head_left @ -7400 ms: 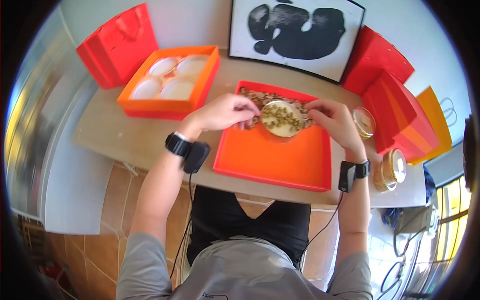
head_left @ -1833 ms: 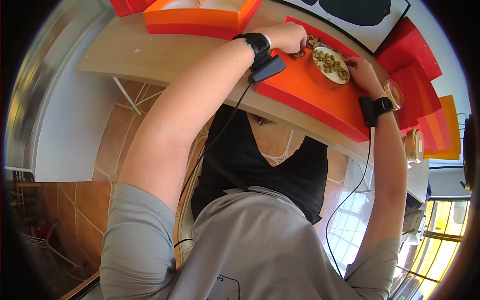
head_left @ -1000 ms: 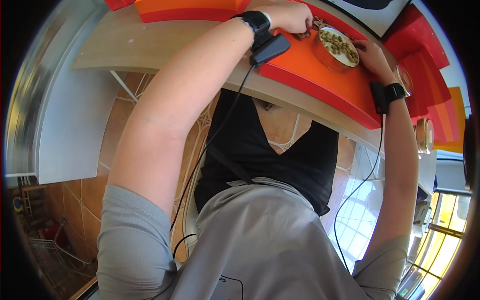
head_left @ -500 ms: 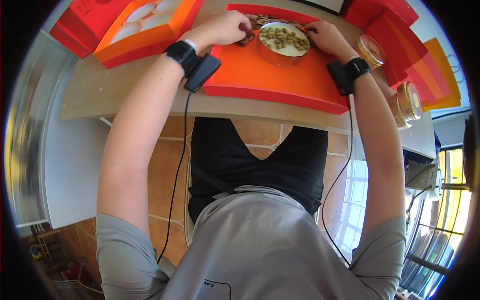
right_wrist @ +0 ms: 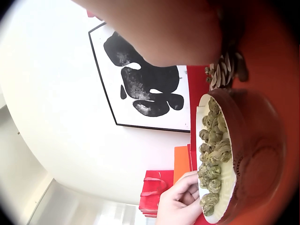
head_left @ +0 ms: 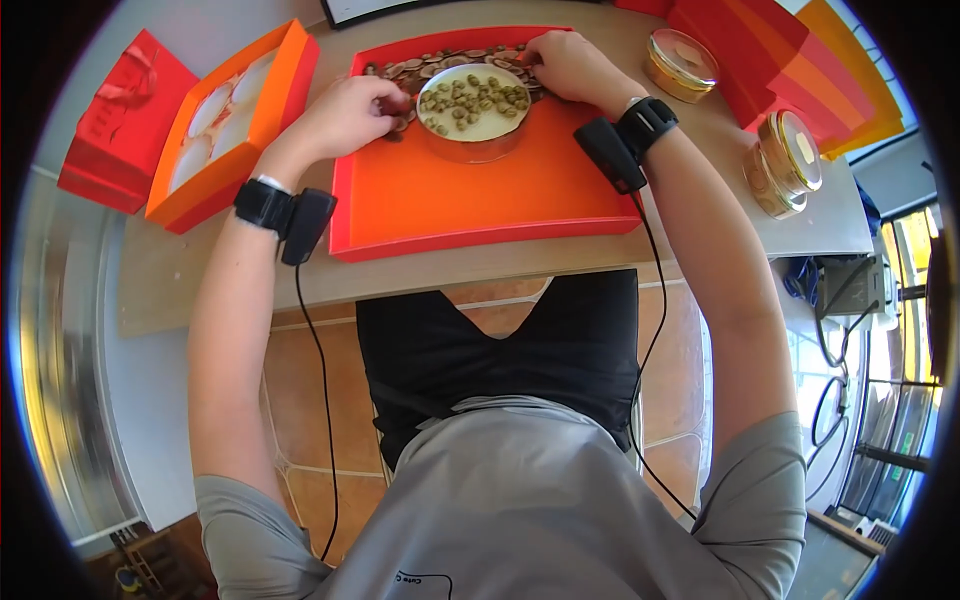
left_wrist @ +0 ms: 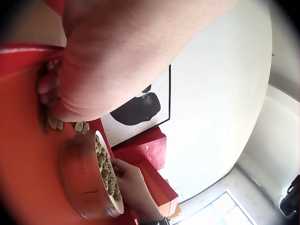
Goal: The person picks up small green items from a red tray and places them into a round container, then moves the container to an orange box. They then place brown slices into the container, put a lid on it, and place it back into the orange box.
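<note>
Tub, one, round, in the head view, upright in one shallow red tray with an orange floor, at the far side of that floor, just beside the brown slices, too many and overlapped to count. Many green balls in it, scattered over a pale surface. Mouth upward; round, so with the same width every way; long axis of the tray running left to right. At the tub's left, left hand, fingers bent in and close together by the slices; at its right, right hand, fingertips at the slices' right end. Whether either pinches a slice, impossible to tell. To the left, one orange-walled box with four white rounds, and one red bag. To the right, clear round containers, one apart and others overlapping. Pale table beneath, tiled floor below. In the left wrist view, slices just under bent fingers, right hand near the tub's rim; behind, one framed picture, white wall, bright window. In the right wrist view, left hand beyond the rim, thumb and fingers close together, grip on anything unclear.
</note>
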Action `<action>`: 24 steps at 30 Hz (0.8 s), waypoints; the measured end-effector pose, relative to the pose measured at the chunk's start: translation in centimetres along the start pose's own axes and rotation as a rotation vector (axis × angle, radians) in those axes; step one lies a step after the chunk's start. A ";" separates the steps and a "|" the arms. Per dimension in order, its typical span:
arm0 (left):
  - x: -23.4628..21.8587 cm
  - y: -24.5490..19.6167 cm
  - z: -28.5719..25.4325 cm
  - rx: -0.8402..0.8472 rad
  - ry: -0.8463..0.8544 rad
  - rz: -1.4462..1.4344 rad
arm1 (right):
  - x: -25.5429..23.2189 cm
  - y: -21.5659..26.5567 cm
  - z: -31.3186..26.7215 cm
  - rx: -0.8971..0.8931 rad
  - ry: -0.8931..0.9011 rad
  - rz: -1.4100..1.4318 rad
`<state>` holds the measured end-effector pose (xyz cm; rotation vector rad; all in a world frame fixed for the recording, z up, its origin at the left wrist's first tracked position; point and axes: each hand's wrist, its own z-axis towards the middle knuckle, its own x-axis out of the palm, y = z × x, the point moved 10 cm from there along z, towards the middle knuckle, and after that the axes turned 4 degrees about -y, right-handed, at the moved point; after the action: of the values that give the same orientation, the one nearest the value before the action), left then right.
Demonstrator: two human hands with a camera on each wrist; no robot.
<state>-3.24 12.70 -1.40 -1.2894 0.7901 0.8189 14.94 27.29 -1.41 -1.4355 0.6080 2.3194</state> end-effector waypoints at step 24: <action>0.3 -0.2 -0.5 -0.031 0.010 -0.062 | -4.1 2.1 -1.3 0.080 -0.089 0.246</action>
<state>-2.94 12.23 -1.65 -1.3402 0.7437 0.7786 16.65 24.57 2.07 -1.2766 0.8848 2.4964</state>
